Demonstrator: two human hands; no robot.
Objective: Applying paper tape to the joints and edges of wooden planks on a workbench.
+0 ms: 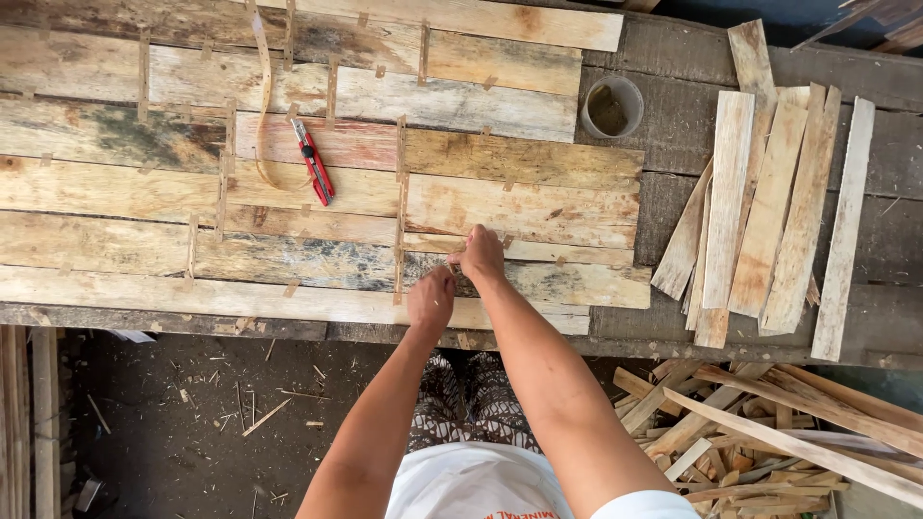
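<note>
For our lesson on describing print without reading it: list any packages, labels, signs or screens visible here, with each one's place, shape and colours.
No packages, signs or screens show.
Shirt print: bottom edge of the frame, on the person's white shirt; a short strip of orange lettering, cut off.
Nothing on the wooden boards, the red knife or the round cup bears a visible label.

Knife (313, 161) on joined planks (288, 192), cup (612, 107) to right, loose slats (769, 211) further right.

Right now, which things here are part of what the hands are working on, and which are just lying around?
In use: left hand, right hand, taped plank panel.

Lying about: red utility knife, cup, loose slats, scrap pile.
</note>
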